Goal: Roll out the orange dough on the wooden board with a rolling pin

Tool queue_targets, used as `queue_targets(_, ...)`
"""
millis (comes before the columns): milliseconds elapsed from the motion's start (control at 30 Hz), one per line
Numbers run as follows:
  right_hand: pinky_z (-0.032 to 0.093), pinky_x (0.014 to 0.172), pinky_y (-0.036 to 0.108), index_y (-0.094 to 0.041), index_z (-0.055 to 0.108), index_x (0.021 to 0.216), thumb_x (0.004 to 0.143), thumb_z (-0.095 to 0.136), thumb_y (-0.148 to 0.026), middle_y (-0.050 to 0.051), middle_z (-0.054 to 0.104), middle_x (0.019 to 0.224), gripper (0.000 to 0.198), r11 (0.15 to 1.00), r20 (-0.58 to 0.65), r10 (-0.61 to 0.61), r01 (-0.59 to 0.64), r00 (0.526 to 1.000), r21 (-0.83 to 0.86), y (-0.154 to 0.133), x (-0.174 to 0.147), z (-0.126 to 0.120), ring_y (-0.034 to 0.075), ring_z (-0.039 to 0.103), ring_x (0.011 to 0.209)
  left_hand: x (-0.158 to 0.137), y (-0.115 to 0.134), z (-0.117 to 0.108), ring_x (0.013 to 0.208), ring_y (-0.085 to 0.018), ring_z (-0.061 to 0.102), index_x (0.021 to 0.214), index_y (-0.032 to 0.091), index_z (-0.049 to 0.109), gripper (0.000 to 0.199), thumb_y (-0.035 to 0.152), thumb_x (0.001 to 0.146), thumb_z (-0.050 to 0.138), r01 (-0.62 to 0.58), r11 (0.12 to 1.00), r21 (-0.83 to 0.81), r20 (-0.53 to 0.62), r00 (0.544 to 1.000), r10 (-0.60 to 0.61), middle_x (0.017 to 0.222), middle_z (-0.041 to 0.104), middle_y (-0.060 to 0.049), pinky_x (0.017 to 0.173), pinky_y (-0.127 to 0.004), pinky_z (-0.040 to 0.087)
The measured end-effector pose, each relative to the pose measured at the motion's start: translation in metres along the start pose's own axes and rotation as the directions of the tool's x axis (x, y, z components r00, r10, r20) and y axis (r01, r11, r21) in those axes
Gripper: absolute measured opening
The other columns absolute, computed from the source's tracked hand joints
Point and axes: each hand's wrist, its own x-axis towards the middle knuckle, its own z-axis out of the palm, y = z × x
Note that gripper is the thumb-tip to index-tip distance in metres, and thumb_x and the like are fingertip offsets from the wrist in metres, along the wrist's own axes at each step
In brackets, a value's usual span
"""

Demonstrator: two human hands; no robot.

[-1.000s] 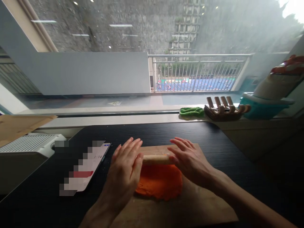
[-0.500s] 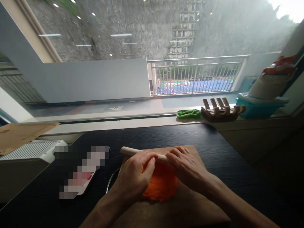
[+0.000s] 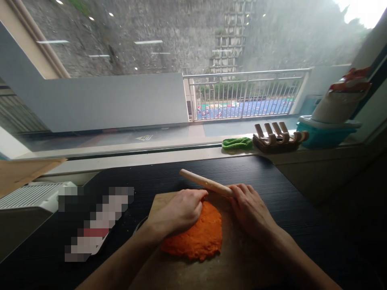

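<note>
A flattened sheet of orange dough [image 3: 199, 235] lies on a wooden board [image 3: 238, 257]. My left hand [image 3: 183, 207] is over its upper left edge, fingers curled and seemingly gripping that edge; the fingertips are partly hidden. In my right hand [image 3: 249, 205] is one end of a wooden rolling pin [image 3: 205, 182]. The pin slants up to the left, beyond the dough's far edge, its free end over the black table.
The black table [image 3: 145, 175] carries a pixelated long item [image 3: 102, 225] on the left. A metal rim [image 3: 139, 224] shows beside the board. On the sill are a green cloth [image 3: 237, 143], a brown holder with curved pieces [image 3: 276, 141] and a teal box [image 3: 326, 133].
My left hand has let go of the rolling pin and moved to the dough's edge. The pin has swung up at its left end, held by my right hand alone. More dough shows.
</note>
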Motion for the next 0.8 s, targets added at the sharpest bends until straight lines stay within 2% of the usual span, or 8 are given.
queue_targets(67, 0.039, 0.084, 0.034, -0.022, 0.054, 0.108, 0.089, 0.042, -0.019, 0.006, 0.057, 0.1, 0.022, 1.0, -0.007, 0.0, 0.0, 1.0, 0.001, -0.001, 0.0, 0.0, 0.022, 0.049, 0.093, 0.006, 0.001, -0.003, 0.084, -0.019, 0.064, 0.088, 0.021, 0.063, 0.029, 0.019, 0.085, 0.034, 0.004, 0.999, 0.046, 0.044, 0.999, -0.006, 0.088, 0.069, -0.005, 0.076, -0.028, 0.045)
queue_targets(167, 0.039, 0.084, 0.034, -0.022, 0.054, 0.108, 0.089, 0.043, -0.019, 0.005, 0.057, 0.101, 0.022, 1.0, -0.014, -0.005, 0.005, 1.0, 0.001, -0.001, -0.001, 0.001, 0.022, 0.049, 0.092, 0.018, -0.001, -0.003, 0.082, -0.019, 0.063, 0.081, 0.02, 0.063, 0.027, 0.021, 0.083, 0.037, 0.02, 0.997, 0.076, 0.098, 0.995, -0.027, 0.086, 0.069, -0.005, 0.076, -0.029, 0.045)
queue_targets(367, 0.039, 0.083, 0.034, -0.023, 0.054, 0.108, 0.089, 0.044, -0.02, 0.005, 0.057, 0.101, 0.022, 1.0, -0.013, 0.007, -0.007, 1.0, 0.01, -0.001, -0.001, -0.001, 0.022, 0.049, 0.092, 0.028, -0.004, -0.009, 0.083, -0.018, 0.061, 0.077, 0.021, 0.065, 0.026, 0.02, 0.079, 0.04, -0.018, 0.998, 0.057, 0.19, 0.982, 0.007, 0.089, 0.068, -0.003, 0.078, -0.027, 0.044)
queue_targets(533, 0.039, 0.084, 0.034, -0.023, 0.054, 0.107, 0.089, 0.043, -0.019, 0.005, 0.057, 0.101, 0.022, 1.0, -0.008, 0.0, 0.001, 1.0, 0.024, 0.0, -0.001, -0.001, 0.021, 0.049, 0.092, 0.025, -0.001, -0.016, 0.084, -0.017, 0.06, 0.083, 0.021, 0.066, 0.029, 0.016, 0.078, 0.038, -0.044, 0.998, 0.046, 0.222, 0.975, 0.033, 0.092, 0.067, -0.003, 0.078, -0.027, 0.045)
queue_targets(667, 0.04, 0.084, 0.034, -0.023, 0.054, 0.108, 0.089, 0.043, -0.02, 0.005, 0.057, 0.102, 0.023, 1.0, -0.011, 0.0, 0.0, 1.0, 0.028, 0.001, -0.001, -0.001, 0.022, 0.049, 0.093, 0.03, -0.005, -0.011, 0.079, -0.017, 0.061, 0.079, 0.021, 0.067, 0.027, 0.014, 0.076, 0.04, -0.048, 0.998, 0.044, 0.251, 0.967, 0.035, 0.085, 0.068, -0.002, 0.074, -0.026, 0.045)
queue_targets(800, 0.04, 0.084, 0.034, -0.023, 0.055, 0.108, 0.088, 0.043, -0.019, 0.005, 0.057, 0.102, 0.024, 0.999, -0.006, -0.002, 0.002, 1.0, 0.036, 0.001, -0.001, -0.002, 0.022, 0.049, 0.092, 0.034, -0.011, -0.004, 0.083, -0.018, 0.06, 0.075, 0.02, 0.065, 0.025, 0.015, 0.076, 0.041, -0.067, 0.996, 0.05, 0.232, 0.971, 0.054, 0.091, 0.067, -0.004, 0.078, -0.028, 0.045)
